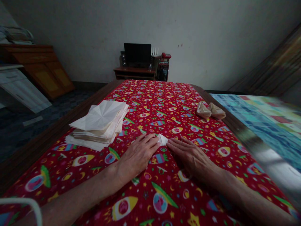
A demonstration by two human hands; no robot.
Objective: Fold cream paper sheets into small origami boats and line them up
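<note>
A small piece of folded white paper (162,140) lies on the red patterned cloth between my hands, its creased upper face showing. My left hand (143,150) rests on its left side, fingers stretched out and covering part of it. From the other side, my right hand (188,153) lies flat with its fingertips at the paper's right edge. Neither hand is wrapped round anything. Left of them sits a stack of creased white paper sheets (101,117), slightly fanned out. Toward the right edge stand two bundles of folded paper (203,110).
The red cloth (162,194) covers most of the dark wooden table (88,122). Beyond its far end is a small desk with a monitor (137,53) and speakers. A bed with a blue patterned cover (261,125) is at the right. A white cable (35,207) crosses the lower left corner.
</note>
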